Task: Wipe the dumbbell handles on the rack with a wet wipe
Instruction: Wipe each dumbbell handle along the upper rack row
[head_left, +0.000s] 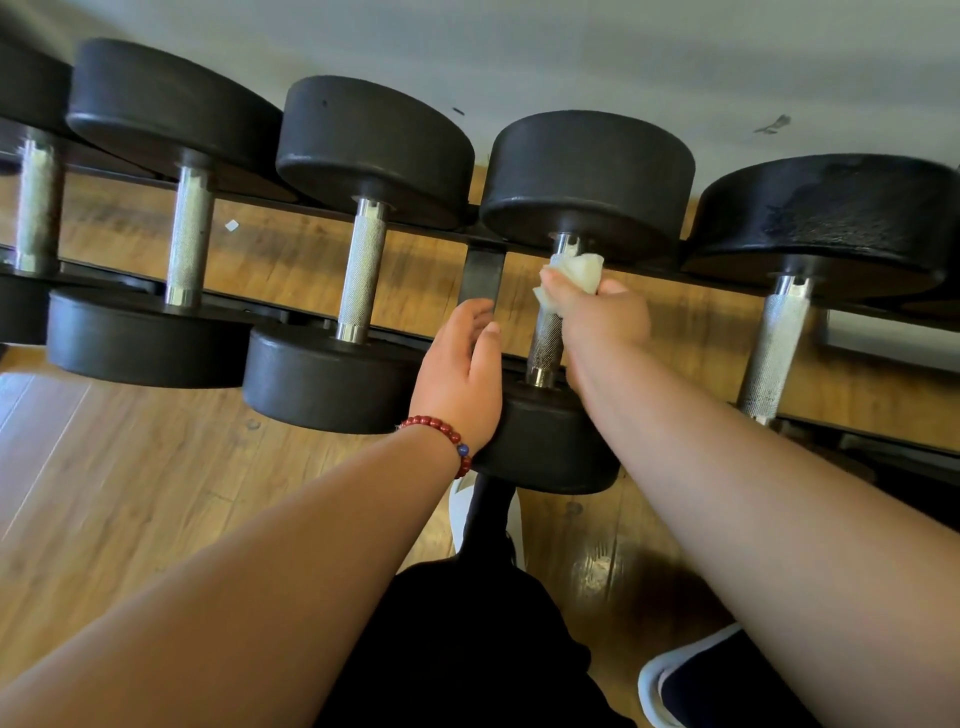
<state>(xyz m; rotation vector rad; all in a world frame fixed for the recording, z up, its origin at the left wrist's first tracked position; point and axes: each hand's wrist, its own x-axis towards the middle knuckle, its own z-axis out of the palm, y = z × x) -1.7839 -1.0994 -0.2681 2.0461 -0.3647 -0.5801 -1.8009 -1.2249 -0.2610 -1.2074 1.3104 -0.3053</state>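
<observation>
Dumbbell handle on rack; right hand grips wipe round it.

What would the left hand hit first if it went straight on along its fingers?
Probably the black rack bracket: the left hand points its fingers at it, tips at its lower end. Depth is unclear from one view, so they might pass in front of it.

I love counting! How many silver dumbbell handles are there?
5, left to right: first handle, second handle, third handle, fourth handle in the right hand, fifth handle. More may be off-frame.
</observation>
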